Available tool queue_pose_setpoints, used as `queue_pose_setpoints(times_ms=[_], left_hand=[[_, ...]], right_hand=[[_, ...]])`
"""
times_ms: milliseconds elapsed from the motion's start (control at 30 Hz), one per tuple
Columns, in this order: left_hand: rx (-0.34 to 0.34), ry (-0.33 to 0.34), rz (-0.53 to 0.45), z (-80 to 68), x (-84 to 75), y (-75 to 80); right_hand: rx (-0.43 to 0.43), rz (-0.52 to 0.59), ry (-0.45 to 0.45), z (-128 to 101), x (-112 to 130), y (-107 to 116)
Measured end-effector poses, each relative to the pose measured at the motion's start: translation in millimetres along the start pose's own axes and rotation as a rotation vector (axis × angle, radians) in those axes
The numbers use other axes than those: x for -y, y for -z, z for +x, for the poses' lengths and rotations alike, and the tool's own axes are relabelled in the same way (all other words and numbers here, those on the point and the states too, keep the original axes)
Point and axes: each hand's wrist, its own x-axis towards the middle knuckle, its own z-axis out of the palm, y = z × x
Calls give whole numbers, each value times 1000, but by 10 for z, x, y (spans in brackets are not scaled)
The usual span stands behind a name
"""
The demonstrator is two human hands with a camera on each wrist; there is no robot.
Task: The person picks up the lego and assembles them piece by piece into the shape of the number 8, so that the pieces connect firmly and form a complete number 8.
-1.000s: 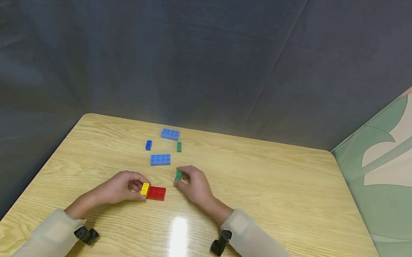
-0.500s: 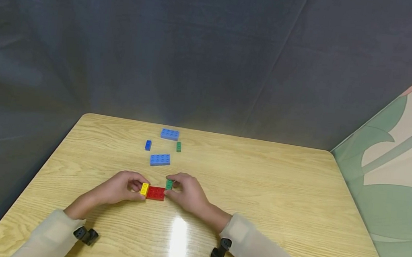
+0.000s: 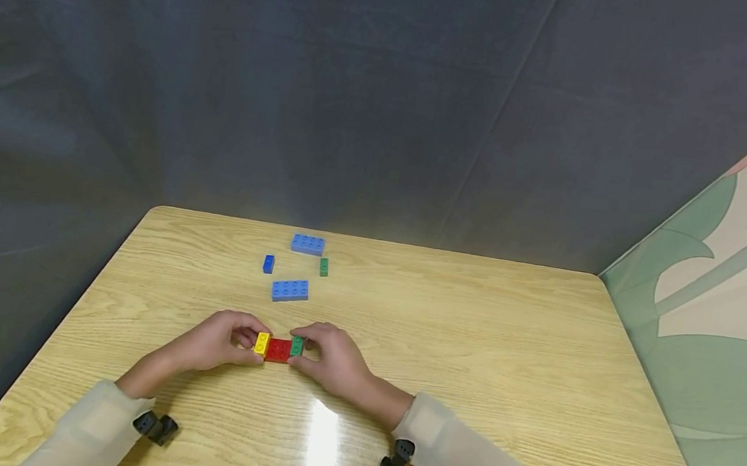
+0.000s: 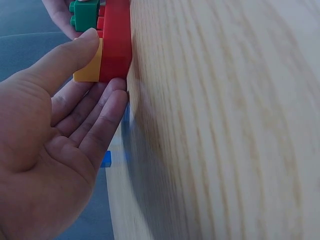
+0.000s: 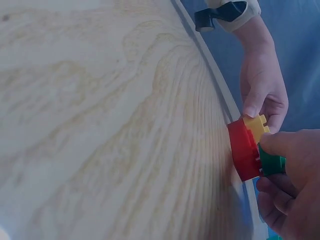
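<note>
Head view, lower centre: my left hand [image 3: 216, 341] still pinches the yellow brick [image 3: 262, 343] on the red plate [image 3: 278, 350]; my right hand [image 3: 327, 354] has carried the pinched green brick [image 3: 296, 345] onto the plate's right end, so it seems seated.

- A light wooden table [image 3: 502, 360] with a visible grain and rounded corners carries everything; a bright glare patch shows on its near middle.
- A flat red brick [image 3: 278, 350] lies near the front centre of the table, with a yellow brick [image 3: 262, 343] stacked on its left end and a green brick [image 3: 296, 345] on its right end.
- Further back, a light blue plate brick [image 3: 290, 290] lies flat.
- Behind it, near the far edge, a second light blue plate brick [image 3: 308, 244] lies flat.
- A small dark blue brick [image 3: 268, 263] sits to the left between the two plates.
- A small green brick [image 3: 323, 266] sits to the right, between them.
</note>
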Motion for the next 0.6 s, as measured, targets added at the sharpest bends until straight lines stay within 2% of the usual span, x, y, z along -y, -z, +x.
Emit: queue_pose_setpoints(times_ms=[600], left_hand=[[1,4,6,9,3,7]], right_hand=[[-3,-104,22,23,-7,-65]])
